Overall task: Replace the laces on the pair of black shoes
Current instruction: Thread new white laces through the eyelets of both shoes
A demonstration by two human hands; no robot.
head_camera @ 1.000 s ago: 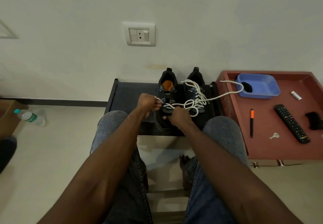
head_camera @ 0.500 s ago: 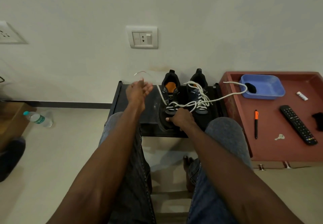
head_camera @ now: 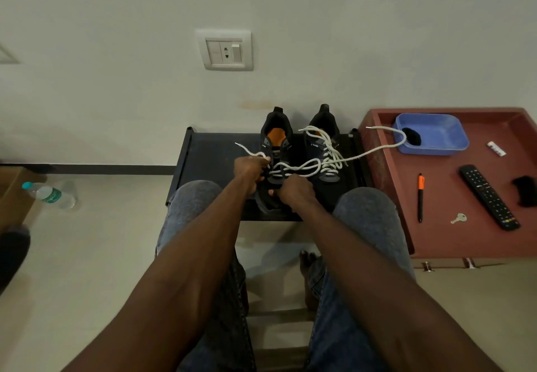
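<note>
between both grips — white lace (head_camera: 293, 168) over left shoe (head_camera: 274, 168)

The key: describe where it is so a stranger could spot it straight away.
Find the red-brown table to the right of the black stand that holds the shoes. Near its front edge, between the orange-capped pen and the black remote, lies the key: small, pale and metallic, the only such thing there.
</note>
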